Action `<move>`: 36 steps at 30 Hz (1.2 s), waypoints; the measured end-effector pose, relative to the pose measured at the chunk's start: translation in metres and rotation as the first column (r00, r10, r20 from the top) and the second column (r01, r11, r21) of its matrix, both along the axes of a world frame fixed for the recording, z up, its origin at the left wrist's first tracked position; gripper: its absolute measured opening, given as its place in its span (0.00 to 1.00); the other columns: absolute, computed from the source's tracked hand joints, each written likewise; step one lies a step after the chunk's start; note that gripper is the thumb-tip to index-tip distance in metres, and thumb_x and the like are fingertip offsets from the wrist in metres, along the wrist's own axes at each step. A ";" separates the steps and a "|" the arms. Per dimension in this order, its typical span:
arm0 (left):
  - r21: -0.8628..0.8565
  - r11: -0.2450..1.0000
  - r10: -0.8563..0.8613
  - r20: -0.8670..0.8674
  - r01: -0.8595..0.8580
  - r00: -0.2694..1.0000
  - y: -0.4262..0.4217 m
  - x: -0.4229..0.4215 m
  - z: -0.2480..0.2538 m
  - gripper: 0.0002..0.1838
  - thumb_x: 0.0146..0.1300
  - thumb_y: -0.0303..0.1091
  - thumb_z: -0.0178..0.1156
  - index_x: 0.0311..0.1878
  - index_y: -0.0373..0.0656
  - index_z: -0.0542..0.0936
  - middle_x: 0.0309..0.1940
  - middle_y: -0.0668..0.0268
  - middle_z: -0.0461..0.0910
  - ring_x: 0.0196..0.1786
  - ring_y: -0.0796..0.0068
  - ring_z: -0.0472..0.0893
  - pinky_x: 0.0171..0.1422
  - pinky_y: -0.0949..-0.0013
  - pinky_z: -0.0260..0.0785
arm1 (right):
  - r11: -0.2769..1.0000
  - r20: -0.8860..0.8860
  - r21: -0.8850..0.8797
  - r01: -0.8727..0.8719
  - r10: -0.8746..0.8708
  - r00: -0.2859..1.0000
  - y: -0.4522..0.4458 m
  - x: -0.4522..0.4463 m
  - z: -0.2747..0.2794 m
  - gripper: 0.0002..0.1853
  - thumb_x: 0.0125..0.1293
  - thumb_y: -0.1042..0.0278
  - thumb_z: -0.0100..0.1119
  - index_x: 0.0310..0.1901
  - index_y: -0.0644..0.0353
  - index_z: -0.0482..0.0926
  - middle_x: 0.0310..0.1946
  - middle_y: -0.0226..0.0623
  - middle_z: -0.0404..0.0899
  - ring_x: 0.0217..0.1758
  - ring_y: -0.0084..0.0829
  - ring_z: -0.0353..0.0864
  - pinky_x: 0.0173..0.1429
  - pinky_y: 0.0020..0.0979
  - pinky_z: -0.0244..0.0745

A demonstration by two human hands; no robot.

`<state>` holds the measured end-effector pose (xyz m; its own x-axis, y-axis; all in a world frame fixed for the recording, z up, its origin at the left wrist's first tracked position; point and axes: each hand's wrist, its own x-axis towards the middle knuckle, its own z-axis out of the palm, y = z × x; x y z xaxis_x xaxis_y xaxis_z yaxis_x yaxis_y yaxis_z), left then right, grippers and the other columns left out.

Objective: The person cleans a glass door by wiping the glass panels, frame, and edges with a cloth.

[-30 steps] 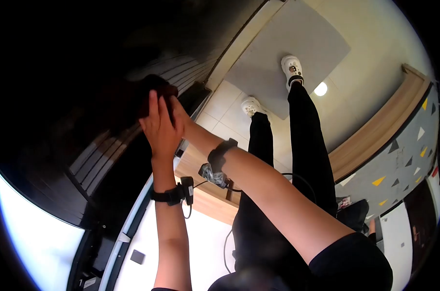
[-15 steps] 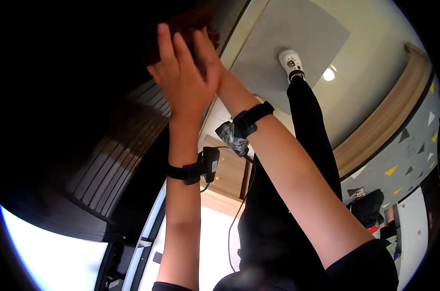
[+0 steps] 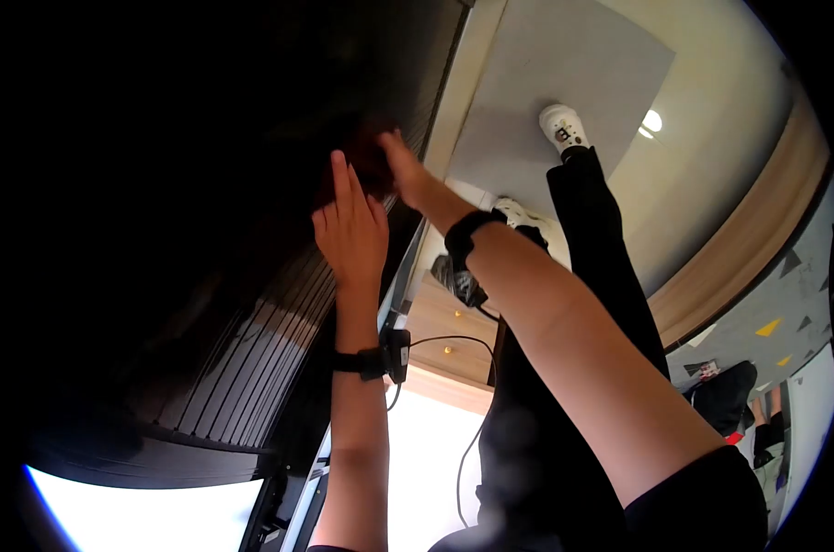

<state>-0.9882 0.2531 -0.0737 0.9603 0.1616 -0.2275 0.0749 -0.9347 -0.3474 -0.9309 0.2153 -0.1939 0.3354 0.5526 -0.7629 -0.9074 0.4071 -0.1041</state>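
Observation:
Against a very dark background, a dark red item (image 3: pixel 366 158) shows dimly; its shape is hard to make out. My left hand (image 3: pixel 353 228) lies against its near side, palm away from me, with fingers stretched out. Just to the right, my right hand (image 3: pixel 406 173) is closed on the item's right edge, its fingertips partly lost in shadow. Both hands are above a dark slatted surface (image 3: pixel 251 368). Each wrist wears a black strap with a small cabled device.
A black frame edge (image 3: pixel 454 46) runs beside the hands. A grey mat (image 3: pixel 564 64) lies on the floor under a white shoe (image 3: pixel 564 129). Wooden drawers (image 3: pixel 449 322), a bright white panel (image 3: pixel 426 460) and a curved wooden ledge (image 3: pixel 748 239) are nearby. Another person's arm shows at the lower right.
Both hands and the dark red item rose in view, then came lower again. The left hand's fingers are closer together than half a second ago, and the view has shifted.

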 end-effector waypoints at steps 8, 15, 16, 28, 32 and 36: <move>-0.012 0.984 0.174 0.189 -0.175 0.966 -0.033 0.029 0.013 0.31 0.57 0.37 0.55 0.63 0.31 0.62 0.71 0.50 0.47 0.58 0.51 0.67 0.61 0.57 0.56 | 0.976 0.204 0.186 0.110 -0.148 0.968 -0.022 0.039 0.013 0.26 0.61 0.71 0.42 0.63 0.59 0.64 0.53 0.35 0.71 0.56 0.30 0.66 0.61 0.28 0.59; -0.322 0.853 0.521 0.578 -0.411 0.628 -0.060 -0.050 0.075 0.37 0.50 0.25 0.54 0.66 0.33 0.54 0.68 0.41 0.42 0.69 0.39 0.49 0.69 0.47 0.46 | 0.944 0.094 0.207 -0.255 0.241 0.966 -0.084 0.001 0.128 0.20 0.63 0.53 0.44 0.37 0.62 0.79 0.30 0.32 0.78 0.37 0.26 0.75 0.41 0.29 0.67; -0.339 0.833 0.548 0.613 -0.437 0.569 -0.063 -0.049 0.087 0.36 0.49 0.21 0.53 0.65 0.33 0.56 0.68 0.41 0.45 0.68 0.40 0.51 0.69 0.48 0.47 | 0.965 0.145 0.176 -0.196 0.172 0.975 -0.093 0.008 0.142 0.20 0.64 0.53 0.44 0.38 0.63 0.79 0.30 0.33 0.79 0.37 0.26 0.75 0.40 0.28 0.68; -0.819 0.543 0.830 0.556 -0.186 -0.027 -0.057 -0.013 0.160 0.18 0.54 0.20 0.52 0.50 0.32 0.66 0.44 0.55 0.68 0.49 0.64 0.70 0.52 0.66 0.64 | 0.980 0.861 -0.189 0.062 0.135 0.490 -0.161 0.143 0.289 0.08 0.55 0.70 0.66 0.32 0.61 0.77 0.22 0.22 0.73 0.25 0.11 0.67 0.29 0.16 0.62; -0.872 0.490 0.867 0.487 -0.002 0.106 -0.042 0.006 0.188 0.11 0.51 0.20 0.53 0.40 0.36 0.74 0.39 0.60 0.72 0.43 0.69 0.72 0.45 0.71 0.66 | 0.959 0.880 -0.159 0.234 0.030 0.475 -0.175 0.147 0.338 0.06 0.58 0.74 0.61 0.38 0.60 0.80 0.25 0.22 0.74 0.26 0.11 0.68 0.28 0.16 0.63; -0.938 0.345 0.877 0.334 0.029 0.345 -0.029 0.012 0.212 0.07 0.50 0.20 0.57 0.34 0.36 0.79 0.27 0.68 0.78 0.33 0.80 0.76 0.41 0.77 0.68 | 0.949 0.742 -0.156 0.273 -0.070 0.667 -0.197 0.155 0.357 0.10 0.64 0.72 0.53 0.46 0.59 0.78 0.23 0.23 0.72 0.24 0.13 0.70 0.23 0.15 0.63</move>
